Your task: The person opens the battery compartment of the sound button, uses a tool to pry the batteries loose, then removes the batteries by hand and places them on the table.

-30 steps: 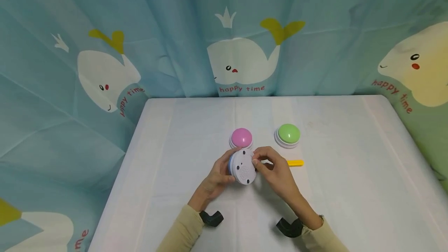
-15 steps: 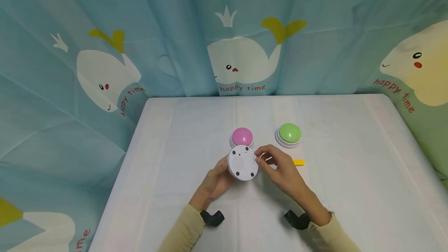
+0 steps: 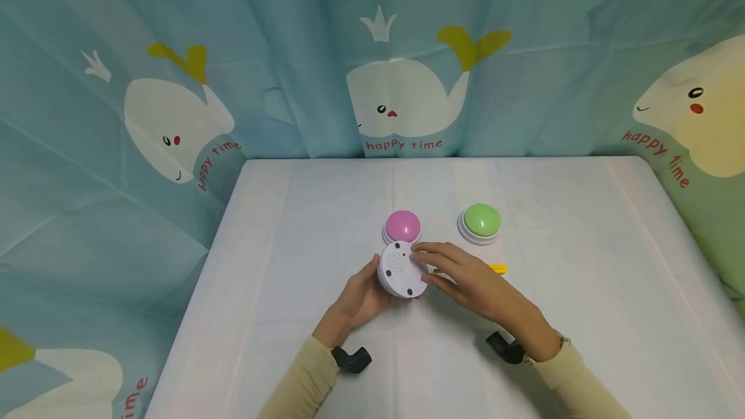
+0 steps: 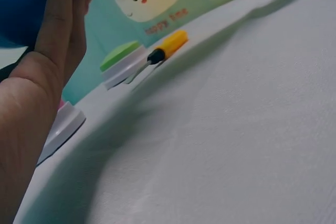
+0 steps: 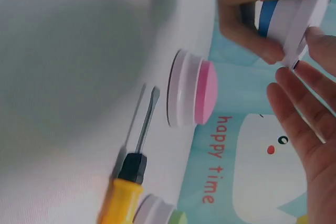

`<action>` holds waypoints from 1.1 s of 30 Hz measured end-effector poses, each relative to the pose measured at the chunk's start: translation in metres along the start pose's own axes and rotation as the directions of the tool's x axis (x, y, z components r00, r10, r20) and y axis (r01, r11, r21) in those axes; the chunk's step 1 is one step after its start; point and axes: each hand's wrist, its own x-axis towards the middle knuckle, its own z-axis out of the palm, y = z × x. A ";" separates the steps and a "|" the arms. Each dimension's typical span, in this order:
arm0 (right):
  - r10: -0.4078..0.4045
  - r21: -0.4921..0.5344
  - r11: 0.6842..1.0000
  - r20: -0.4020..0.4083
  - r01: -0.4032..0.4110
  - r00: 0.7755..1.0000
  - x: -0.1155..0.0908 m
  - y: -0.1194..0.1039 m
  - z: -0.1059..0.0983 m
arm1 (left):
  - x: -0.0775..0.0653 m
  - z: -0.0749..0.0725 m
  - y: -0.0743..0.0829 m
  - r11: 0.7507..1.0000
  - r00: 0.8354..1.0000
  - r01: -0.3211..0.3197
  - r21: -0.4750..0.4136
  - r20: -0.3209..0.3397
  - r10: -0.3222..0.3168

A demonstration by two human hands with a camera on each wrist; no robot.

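My left hand (image 3: pixel 361 299) holds a round white push button (image 3: pixel 398 280) with its underside turned up. Small dark feet and a patch of speaker holes show on that face in the head view. Its blue dome (image 4: pixel 21 9) is against my left hand in the left wrist view. At the button's right edge is my right hand (image 3: pixel 477 280), with the thumb (image 5: pixel 317 40) on the underside and the fingers fairly straight, fingertips right at the rim. Behind that hand lies a screwdriver (image 5: pixel 126 198) with a yellow and black handle, partly hidden in the head view.
A pink push button (image 3: pixel 403 225) stands dome up just behind the held one. To its right stands a green push button (image 3: pixel 482 220). The white-covered table (image 3: pixel 582 264) ends at a blue-green whale curtain (image 3: pixel 302 50). A black strap mount (image 3: pixel 352 361) sits at each wrist.
The button has been turned so that its underside faces up more, and its holes have shifted round. My right hand has gone from bent fingers at the edge to fingers spread over it.
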 end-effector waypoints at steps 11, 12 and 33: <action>-0.121 -0.193 0.973 0.048 0.128 0.992 -0.005 0.002 0.001 | 0.000 0.003 0.007 0.994 0.999 0.022 -0.105 0.043 -0.018; -0.127 -0.207 0.969 0.056 0.136 0.990 -0.006 0.002 0.001 | 0.000 0.004 0.008 0.993 0.998 0.027 -0.111 0.051 -0.022; -0.312 -0.390 0.863 0.092 0.322 0.946 -0.007 -0.004 -0.005 | 0.000 0.004 0.007 0.979 0.993 0.091 -0.182 0.090 -0.076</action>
